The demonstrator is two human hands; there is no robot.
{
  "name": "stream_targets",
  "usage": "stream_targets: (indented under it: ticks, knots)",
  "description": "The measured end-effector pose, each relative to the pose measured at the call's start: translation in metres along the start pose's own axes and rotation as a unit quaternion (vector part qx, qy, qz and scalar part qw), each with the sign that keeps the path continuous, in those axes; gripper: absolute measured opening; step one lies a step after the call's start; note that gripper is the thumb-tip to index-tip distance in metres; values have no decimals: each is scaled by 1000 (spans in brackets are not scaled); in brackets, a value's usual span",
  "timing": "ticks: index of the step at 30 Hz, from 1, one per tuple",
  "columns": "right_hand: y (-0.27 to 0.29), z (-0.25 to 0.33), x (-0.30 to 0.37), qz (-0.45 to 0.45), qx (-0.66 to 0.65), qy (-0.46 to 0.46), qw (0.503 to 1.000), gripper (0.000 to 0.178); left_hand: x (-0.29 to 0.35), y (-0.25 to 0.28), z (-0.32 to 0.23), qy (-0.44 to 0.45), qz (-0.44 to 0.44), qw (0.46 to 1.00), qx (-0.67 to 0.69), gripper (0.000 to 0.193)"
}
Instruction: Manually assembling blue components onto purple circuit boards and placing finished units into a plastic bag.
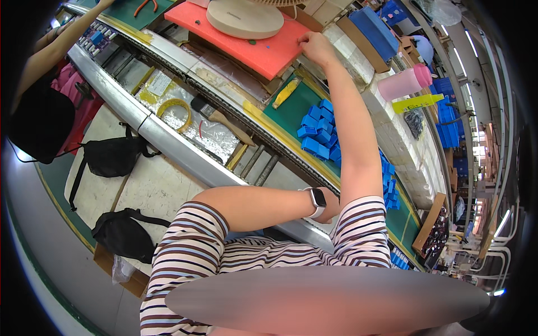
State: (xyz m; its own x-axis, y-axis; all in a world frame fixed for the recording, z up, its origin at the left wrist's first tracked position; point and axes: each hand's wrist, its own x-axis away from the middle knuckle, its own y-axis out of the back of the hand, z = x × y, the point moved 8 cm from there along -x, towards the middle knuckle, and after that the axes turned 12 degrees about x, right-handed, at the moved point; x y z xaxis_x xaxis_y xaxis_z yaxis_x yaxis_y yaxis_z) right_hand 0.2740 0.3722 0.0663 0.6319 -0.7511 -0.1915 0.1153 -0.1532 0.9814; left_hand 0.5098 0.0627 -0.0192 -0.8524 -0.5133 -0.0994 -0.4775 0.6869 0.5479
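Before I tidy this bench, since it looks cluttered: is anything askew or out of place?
The blue plastic parts lie in a loose jumble on the green mat, not stacked. The right hand touches the edge of the orange foam sheet, which sits at a slant. Nothing looks spilled or broken.

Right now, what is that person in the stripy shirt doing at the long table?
The person reaches out with the right hand and pinches the edge of an orange foam pad, where a round beige fan base sits. The left hand is tucked behind the right arm, with a smartwatch on its wrist. A pile of small blue plastic parts lies on the green mat nearby.
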Motion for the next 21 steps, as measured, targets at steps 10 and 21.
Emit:
stream_targets:
  ticks: [10,21]
  knots:
    - [-2,-7,-2,6,32,-23,999,20,0,4,-5,-4,-9,1000,23,52]
    - [-12,8,-9,-28,138,60,988,19,-5,-3,0,-7,-23,999,24,59]
